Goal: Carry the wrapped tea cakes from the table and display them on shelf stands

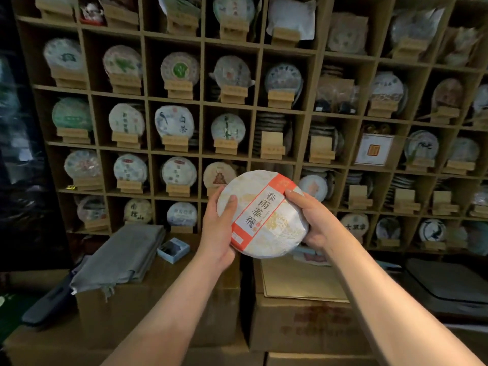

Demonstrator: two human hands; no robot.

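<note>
Holding both arms out, you grip the cake (264, 215) with left hand (220, 228) and right hand (314, 220), fingers pressed on its edges, its tilted red band reading 春雨華飛.

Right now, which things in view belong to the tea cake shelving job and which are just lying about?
Job:
- round white paper-wrapped tea cake with an orange-red band, held by left hand and right hand
- empty wooden display stands in the wooden grid shelf

Lying about:
- folded grey cloth
- small light-blue box
- brown cardboard cartons
</note>
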